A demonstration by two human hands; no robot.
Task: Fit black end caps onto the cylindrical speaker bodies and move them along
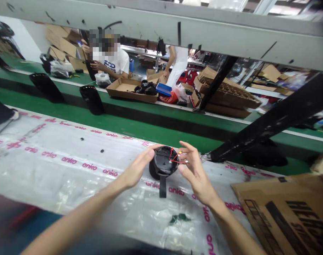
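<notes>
Fingers of the left hand [136, 170] are curled around the rim of a round black plastic housing [163, 161] and grip it. Fingers of the right hand [196, 173] are slightly spread at thin red wires [174, 159] with white tips, strung across the face of the housing; whether the wires are actually pinched cannot be told from this view. The housing is held between both hands over a clear plastic sheet [57, 170] printed with pink "anko" lettering, and a black strap [163, 186] hangs down from it. A cardboard box [283, 216] lies at the right of the sheet. Beyond, black mesh panels [91, 100] stand on a green conveyor belt [124, 124]. Farther off, a cardboard tray [132, 90] holding black parts is seen near a co-worker in a white T-shirt [119, 62].
</notes>
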